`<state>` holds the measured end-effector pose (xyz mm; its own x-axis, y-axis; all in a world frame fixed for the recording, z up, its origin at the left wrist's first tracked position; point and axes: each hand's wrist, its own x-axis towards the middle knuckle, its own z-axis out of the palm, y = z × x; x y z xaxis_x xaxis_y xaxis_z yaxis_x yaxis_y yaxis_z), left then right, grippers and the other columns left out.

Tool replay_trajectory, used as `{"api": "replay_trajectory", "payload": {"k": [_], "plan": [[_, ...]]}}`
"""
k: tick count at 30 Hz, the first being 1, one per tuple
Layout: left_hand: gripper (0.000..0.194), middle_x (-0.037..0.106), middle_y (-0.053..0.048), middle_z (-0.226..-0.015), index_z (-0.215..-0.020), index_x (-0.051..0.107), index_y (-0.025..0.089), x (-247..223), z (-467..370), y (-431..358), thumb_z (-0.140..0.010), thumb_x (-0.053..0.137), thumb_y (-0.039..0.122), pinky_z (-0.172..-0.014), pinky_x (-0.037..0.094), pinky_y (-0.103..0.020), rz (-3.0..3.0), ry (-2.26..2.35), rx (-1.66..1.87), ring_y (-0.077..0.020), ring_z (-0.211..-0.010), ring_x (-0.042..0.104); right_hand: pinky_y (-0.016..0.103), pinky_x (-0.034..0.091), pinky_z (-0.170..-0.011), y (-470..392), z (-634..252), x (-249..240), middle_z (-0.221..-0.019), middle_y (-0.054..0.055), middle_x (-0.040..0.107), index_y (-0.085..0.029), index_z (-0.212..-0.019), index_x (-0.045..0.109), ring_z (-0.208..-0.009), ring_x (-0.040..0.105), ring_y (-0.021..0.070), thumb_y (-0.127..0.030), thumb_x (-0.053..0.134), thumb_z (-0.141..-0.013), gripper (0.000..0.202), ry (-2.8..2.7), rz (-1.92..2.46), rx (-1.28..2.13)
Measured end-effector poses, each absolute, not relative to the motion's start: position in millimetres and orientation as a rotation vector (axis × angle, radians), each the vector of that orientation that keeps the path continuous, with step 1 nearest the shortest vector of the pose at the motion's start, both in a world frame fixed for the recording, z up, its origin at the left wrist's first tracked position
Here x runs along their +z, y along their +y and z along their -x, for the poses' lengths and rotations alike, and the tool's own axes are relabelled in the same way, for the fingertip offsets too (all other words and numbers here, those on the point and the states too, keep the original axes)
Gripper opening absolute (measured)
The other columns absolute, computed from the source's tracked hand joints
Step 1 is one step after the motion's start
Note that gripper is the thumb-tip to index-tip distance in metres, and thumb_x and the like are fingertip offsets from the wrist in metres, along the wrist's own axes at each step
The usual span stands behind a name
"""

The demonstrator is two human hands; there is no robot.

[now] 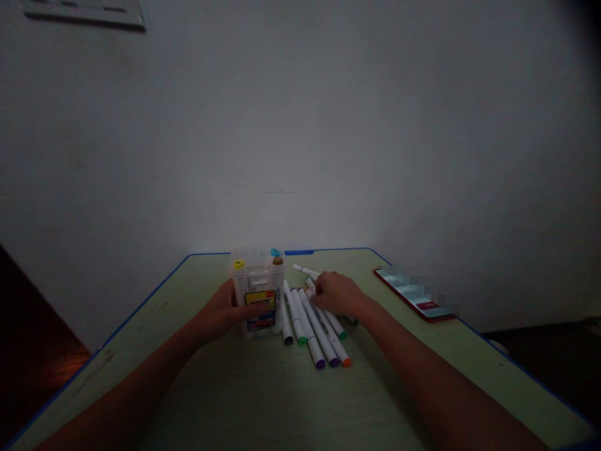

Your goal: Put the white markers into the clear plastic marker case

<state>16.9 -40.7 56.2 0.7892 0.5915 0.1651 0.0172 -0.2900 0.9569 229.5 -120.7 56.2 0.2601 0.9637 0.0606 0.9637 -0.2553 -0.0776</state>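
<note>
A clear plastic marker box [260, 282] with a yellow and black label stands upright on the table. Several markers with yellow, blue and brown caps show inside it. My left hand [225, 313] is wrapped round its left side, thumb across the label. To the right lies a loose pile of white markers [323, 332], their purple, green, orange and black ends towards me. Over the far part of this pile is my right hand [339, 293], its fingers curled and pinched on a marker [313, 287]. The fingers partly hide that marker.
The pale green table [225, 401] has a blue edge and meets a grey wall [300, 125]. A flat, red-edged object [413, 294] lies along the right edge. Another white marker [303, 269] points to the back left behind the pile.
</note>
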Motion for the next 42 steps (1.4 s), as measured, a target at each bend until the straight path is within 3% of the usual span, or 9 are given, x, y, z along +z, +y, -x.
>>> {"api": "replay_trajectory", "payload": {"k": [6, 26, 32, 42], "plan": [[0.050, 0.063, -0.006, -0.102, -0.109, 0.049, 0.014, 57, -17, -40, -0.064, 0.068, 0.027, -0.078, 0.050, -0.026, -1.802, 0.467, 0.595, -0.0150, -0.087, 0.061, 0.032, 0.047, -0.064, -119, -220, 51, -0.090, 0.016, 0.067, -0.013, -0.088, 0.064, -0.082, 0.063, 0.0259, -0.028, 0.048, -0.073, 0.027, -1.839, 2.463, -0.055], [0.054, 0.060, -0.008, -0.108, -0.113, 0.047, 0.016, 57, -17, -41, -0.065, 0.068, 0.030, -0.078, 0.050, -0.029, -1.807, 0.470, 0.598, -0.0161, -0.086, 0.061, 0.031, 0.047, -0.067, -121, -220, 52, -0.097, 0.014, 0.066, -0.015, -0.094, 0.061, -0.087, 0.062, 0.0244, -0.032, 0.046, -0.073, 0.031, -1.856, 2.486, 0.027], [0.045, 0.062, -0.007, -0.104, -0.103, 0.053, 0.014, 57, -17, -41, -0.064, 0.068, 0.029, -0.080, 0.049, -0.030, -1.827, 0.489, 0.600, -0.0169, -0.087, 0.061, 0.033, 0.048, -0.069, -120, -217, 51, -0.098, 0.014, 0.065, -0.015, -0.094, 0.062, -0.089, 0.062, 0.0258, -0.030, 0.047, -0.074, 0.029, -1.845, 2.508, 0.023], [0.053, 0.061, -0.009, -0.107, -0.113, 0.047, 0.015, 55, -15, -39, -0.066, 0.067, 0.029, -0.076, 0.050, -0.030, -1.812, 0.473, 0.572, -0.0177, -0.087, 0.061, 0.030, 0.047, -0.070, -121, -215, 56, -0.097, 0.015, 0.065, -0.015, -0.096, 0.062, -0.089, 0.062, 0.0233, -0.034, 0.046, -0.078, 0.031, -1.764, 2.536, 0.037]]}}
